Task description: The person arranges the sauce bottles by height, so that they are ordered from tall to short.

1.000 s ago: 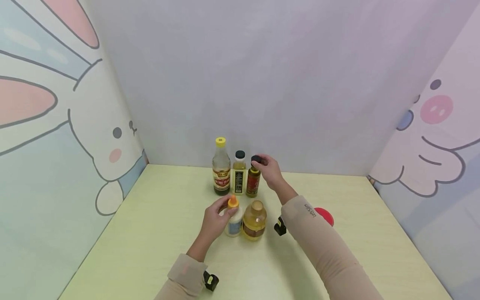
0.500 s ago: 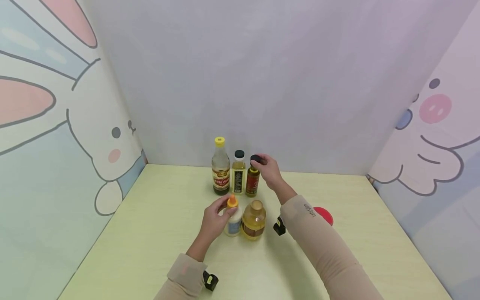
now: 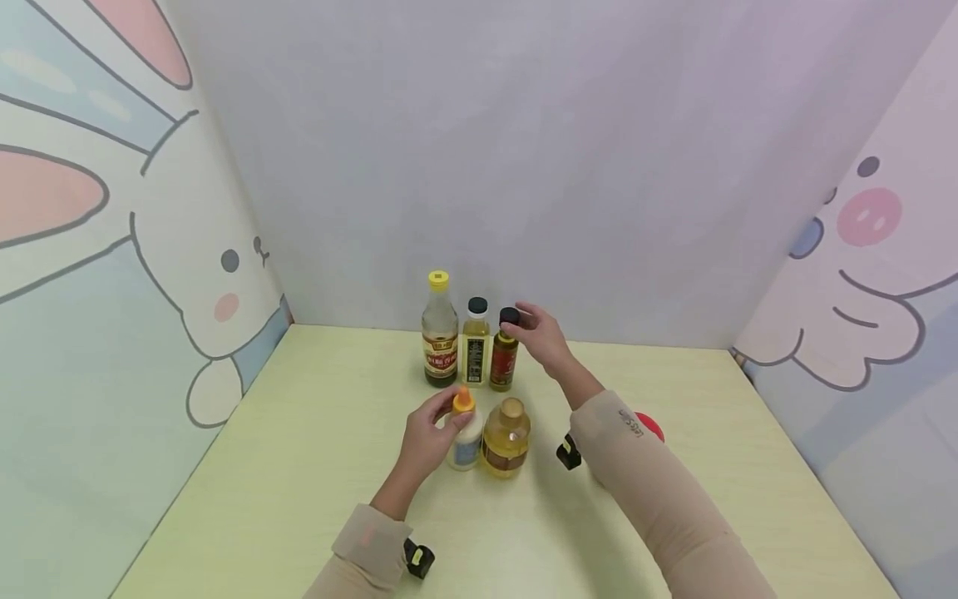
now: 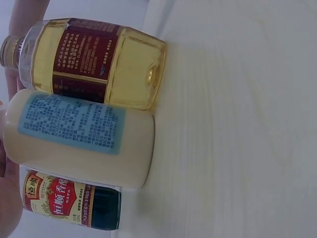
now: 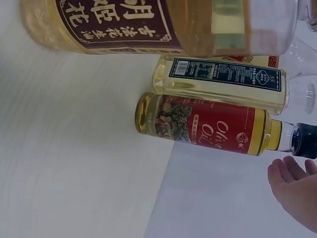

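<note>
My left hand [image 3: 427,437] pinches the orange pointed cap of a white squeeze bottle [image 3: 467,452], which stands upright on the table. Close by its right side is a squat bottle of yellow oil [image 3: 506,441] with a gold cap. At the back, my right hand [image 3: 542,339] has its fingers parted beside the black cap of a red-labelled olive oil bottle [image 3: 503,362]. From the right wrist view, a small gap shows between those fingers [image 5: 280,176] and the cap. The left wrist view shows the squeeze bottle's blue label [image 4: 72,121], with its cap out of frame.
Left of the olive oil are a clear bottle of pale oil [image 3: 475,353] with a black cap and a tall yellow-capped vinegar bottle [image 3: 440,345]. A red round object [image 3: 649,426] is partly covered by my right sleeve. A wall [image 3: 479,166] rises behind the table [image 3: 299,466].
My right hand has let go of the olive oil bottle's black cap, its fingers spreading and moving slightly right. The left hand has stayed on the squeeze bottle.
</note>
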Demonstrator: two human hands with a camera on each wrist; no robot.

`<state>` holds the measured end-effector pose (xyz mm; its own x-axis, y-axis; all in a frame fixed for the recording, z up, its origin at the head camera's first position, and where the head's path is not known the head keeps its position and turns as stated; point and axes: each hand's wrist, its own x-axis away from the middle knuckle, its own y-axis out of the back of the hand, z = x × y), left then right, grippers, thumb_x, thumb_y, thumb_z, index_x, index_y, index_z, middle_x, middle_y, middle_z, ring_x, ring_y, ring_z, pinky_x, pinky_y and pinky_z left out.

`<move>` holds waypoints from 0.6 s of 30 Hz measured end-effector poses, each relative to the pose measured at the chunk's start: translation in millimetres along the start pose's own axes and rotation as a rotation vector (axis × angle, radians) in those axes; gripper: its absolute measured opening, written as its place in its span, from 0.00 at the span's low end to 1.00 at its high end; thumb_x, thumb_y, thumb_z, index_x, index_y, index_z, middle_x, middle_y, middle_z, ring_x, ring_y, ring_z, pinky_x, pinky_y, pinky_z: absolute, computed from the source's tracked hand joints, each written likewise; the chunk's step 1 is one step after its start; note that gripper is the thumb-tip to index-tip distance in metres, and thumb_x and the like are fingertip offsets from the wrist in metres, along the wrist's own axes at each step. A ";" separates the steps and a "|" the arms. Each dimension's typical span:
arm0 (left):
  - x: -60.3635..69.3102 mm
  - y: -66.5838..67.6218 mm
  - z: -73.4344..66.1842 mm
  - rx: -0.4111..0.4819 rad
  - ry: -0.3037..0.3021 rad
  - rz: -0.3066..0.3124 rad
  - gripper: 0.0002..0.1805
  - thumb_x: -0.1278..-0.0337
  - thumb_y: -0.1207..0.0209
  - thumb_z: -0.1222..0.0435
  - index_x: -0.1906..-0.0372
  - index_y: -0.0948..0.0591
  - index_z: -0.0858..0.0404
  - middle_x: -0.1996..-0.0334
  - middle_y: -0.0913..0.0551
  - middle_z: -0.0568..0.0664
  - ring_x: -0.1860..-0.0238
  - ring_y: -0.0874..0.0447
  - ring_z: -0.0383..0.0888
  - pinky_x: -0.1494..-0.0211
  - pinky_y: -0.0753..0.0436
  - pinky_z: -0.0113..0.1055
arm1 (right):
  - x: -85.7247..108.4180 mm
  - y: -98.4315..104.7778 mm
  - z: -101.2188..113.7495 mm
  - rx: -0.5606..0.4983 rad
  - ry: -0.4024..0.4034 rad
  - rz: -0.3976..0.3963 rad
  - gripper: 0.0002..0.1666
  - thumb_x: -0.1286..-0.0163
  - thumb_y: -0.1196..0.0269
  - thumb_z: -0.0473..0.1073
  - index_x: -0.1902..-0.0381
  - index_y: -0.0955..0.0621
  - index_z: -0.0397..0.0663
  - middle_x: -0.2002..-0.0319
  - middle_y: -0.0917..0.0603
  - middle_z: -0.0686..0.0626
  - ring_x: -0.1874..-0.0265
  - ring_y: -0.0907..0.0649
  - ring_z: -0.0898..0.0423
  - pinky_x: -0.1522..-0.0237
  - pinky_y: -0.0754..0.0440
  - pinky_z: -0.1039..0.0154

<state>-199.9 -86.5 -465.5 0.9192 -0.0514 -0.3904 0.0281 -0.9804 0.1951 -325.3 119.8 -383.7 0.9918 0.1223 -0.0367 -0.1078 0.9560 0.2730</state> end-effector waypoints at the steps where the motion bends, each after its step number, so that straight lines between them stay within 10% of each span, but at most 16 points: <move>1: -0.2 -0.2 0.3 0.002 -0.002 -0.001 0.24 0.41 0.34 0.65 0.42 0.23 0.70 0.47 0.19 0.58 0.47 0.20 0.54 0.41 0.24 0.45 | 1.1 1.5 0.3 -0.001 -0.002 0.004 0.38 0.30 0.36 0.43 0.27 0.37 0.42 0.33 0.32 0.37 0.35 0.30 0.44 0.34 0.35 0.48; 18: 0.6 0.6 -18.4 -0.023 0.026 -0.010 0.22 0.44 0.35 0.74 0.44 0.24 0.76 0.48 0.20 0.64 0.49 0.20 0.58 0.43 0.23 0.48 | 34.1 33.7 5.0 -0.089 -0.004 -0.019 0.34 0.29 0.38 0.41 0.29 0.35 0.42 0.33 0.30 0.37 0.35 0.30 0.44 0.33 0.38 0.49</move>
<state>-192.1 -83.7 -449.1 0.9287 -0.0361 -0.3692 0.0465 -0.9761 0.2123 -294.7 154.9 -370.9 0.9940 0.1028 -0.0373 -0.0942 0.9780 0.1861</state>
